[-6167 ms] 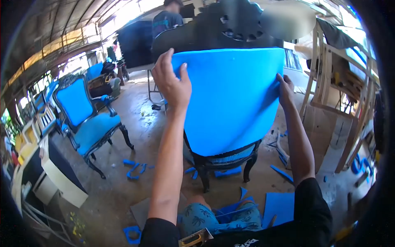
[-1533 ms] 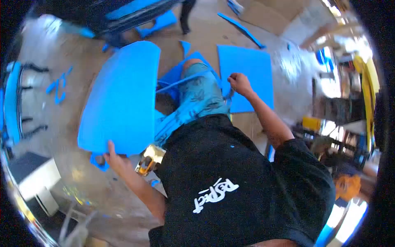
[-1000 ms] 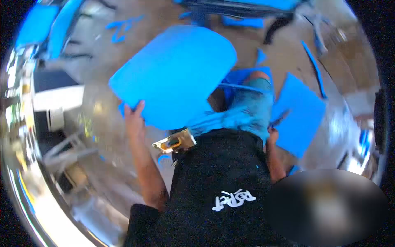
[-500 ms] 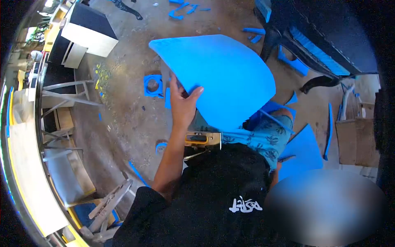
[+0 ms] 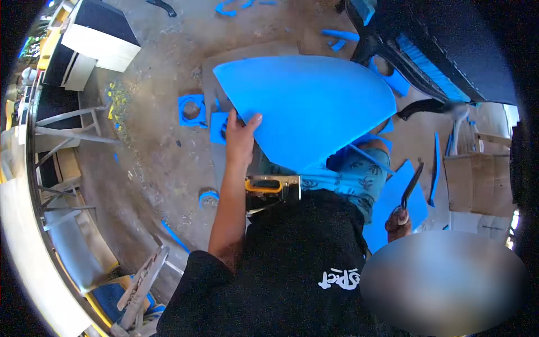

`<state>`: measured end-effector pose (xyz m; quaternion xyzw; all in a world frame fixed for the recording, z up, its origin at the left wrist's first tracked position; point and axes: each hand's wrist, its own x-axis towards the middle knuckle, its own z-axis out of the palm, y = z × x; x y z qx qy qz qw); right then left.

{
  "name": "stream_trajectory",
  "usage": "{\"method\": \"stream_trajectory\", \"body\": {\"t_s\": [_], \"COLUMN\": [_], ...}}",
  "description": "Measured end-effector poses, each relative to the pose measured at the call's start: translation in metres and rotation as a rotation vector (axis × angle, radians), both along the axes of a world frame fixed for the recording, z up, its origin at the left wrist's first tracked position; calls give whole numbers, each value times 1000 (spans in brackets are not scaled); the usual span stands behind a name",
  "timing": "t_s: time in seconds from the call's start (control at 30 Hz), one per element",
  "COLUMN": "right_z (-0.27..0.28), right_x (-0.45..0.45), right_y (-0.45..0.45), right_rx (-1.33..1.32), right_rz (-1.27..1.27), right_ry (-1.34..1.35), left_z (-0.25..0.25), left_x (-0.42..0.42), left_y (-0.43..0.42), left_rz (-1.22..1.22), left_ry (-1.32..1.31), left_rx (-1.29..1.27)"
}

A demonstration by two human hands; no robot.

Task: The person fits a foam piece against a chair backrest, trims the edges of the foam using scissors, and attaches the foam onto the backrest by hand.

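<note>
My left hand point(image 5: 242, 135) grips the left edge of a large blue foam sheet point(image 5: 306, 106), thumb on top and fingers beneath. The sheet has a curved outer edge and is held above my lap. My right hand point(image 5: 398, 223) is closed on a dark, slender, slightly curved blade-like tool point(image 5: 412, 184) that points upward. Under that hand lies another flat blue foam piece point(image 5: 393, 196). A metal tool with a yellow-edged handle, like a staple gun point(image 5: 273, 186), sits by my waist, below the sheet.
Blue offcuts, including a square with a round hole point(image 5: 192, 110), lie on the floor. A dark chair frame point(image 5: 432, 62) stands upper right, near a cardboard box point(image 5: 479, 184). White-and-black furniture point(image 5: 104, 42) and a grey-padded chair point(image 5: 81, 238) are at left.
My right hand has come into view at the right, raising the dark tool. The foam sheet has shifted slightly right and its tilt has changed, with my left hand still on its edge.
</note>
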<state>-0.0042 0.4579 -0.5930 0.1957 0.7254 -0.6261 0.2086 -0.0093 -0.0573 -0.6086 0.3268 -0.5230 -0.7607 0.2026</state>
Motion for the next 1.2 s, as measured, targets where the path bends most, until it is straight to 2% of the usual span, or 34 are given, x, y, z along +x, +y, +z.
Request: {"method": "stream_trajectory", "body": {"t_s": [0.07,0.1,0.17,0.23,0.27,0.3,0.33,0.4,0.53,0.6,0.73,0.93,1.0,1.2], "right_z": [49,67,94,105,118,120,122,132,123,119,119,118,116,107], "right_x": [-11,-15,-18,-21,-24,-27,-29,-37,-45,-48,-51,-53,-50,-43], "right_y": [-31,-48,-80,-97,-115,-127,-136,-155,-157,-162,-183,-207,-212,-216], "right_rx": [-570,-556,-507,-282,-320,-314,-311,-275,-334,-162,-155,-95,-218,-242], "right_rz": [-76,-78,385,598,663,669,790,965,1075,1235,1277,1230,1143,1091], "right_ry": [-134,-141,-74,-262,-367,-374,-423,-509,-629,-592,-577,-580,-547,-546], "left_z": [13,14,10,19,26,34,41,48,61,58,59,63,61,54], "left_x": [0,0,6,13,16,22,29,34,41,44,48,47,49,50], "left_y": [4,3,2,4,6,10,16,27,40,40,41,45,46,46], "left_rz": [4,10,6,-23,-17,-73,-130,-143,-154,-163,-169,-133,-138,-150], "left_ry": [-6,0,21,-35,-36,-125,-219,-182,-184,-216,-282,-220,-231,-231], "left_rx": [28,31,59,120,126,87,52,47,66,88,90,98,113,156]}}
